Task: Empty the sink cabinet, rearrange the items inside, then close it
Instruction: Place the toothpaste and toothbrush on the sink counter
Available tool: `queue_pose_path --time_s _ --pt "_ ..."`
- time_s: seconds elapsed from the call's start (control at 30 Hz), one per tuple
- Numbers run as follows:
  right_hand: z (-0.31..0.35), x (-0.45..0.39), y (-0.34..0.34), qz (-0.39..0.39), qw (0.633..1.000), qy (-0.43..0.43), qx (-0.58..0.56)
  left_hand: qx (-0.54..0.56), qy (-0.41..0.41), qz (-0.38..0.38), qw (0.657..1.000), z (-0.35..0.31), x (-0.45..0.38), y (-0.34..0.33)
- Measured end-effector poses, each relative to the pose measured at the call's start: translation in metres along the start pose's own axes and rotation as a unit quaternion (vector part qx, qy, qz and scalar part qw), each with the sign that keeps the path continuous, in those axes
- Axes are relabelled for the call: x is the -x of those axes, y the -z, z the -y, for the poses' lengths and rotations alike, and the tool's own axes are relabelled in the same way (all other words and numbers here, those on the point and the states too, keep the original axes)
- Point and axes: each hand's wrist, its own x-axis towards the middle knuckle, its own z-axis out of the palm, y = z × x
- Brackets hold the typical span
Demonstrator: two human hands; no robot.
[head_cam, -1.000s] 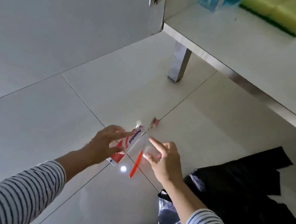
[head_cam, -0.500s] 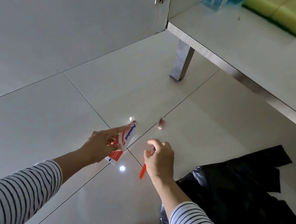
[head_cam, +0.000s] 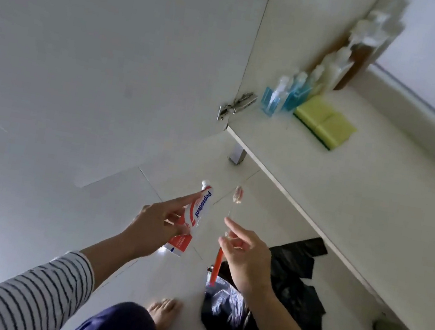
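Holding toothpaste tube (head_cam: 193, 215) in my left hand (head_cam: 153, 227), toothbrush (head_cam: 222, 247) pinched in my right hand (head_cam: 246, 255); both long axes point up-forward toward the cabinet shelf (head_cam: 349, 185), ahead-right, nearer the right hand, I judge.

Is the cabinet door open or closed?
Open. The cabinet door is swung out on its hinge, so the sponges and bottles inside show.

Black plastic bag (head_cam: 288, 284) crumpled on tiled floor (head_cam: 33, 207), beside bare foot (head_cam: 162, 316).
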Motion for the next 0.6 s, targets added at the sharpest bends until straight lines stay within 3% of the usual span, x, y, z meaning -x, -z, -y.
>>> queue_pose_path --time_s 0.1,0.33,0.6 --pt "0.074 0.038 0.038 0.024 1.0 -0.007 -0.004 0.031 -0.003 -0.008 0.999 -0.065 0.04 0.04" --pt "0.252 0.111 0.114 0.01 0.997 0.071 -0.028 0.074 -0.016 -0.072 0.995 -0.198 0.136 0.136" --pt "0.417 0.136 0.189 -0.01 0.991 0.104 -0.079 0.009 -0.105 -0.115 0.988 -0.369 0.179 0.25"
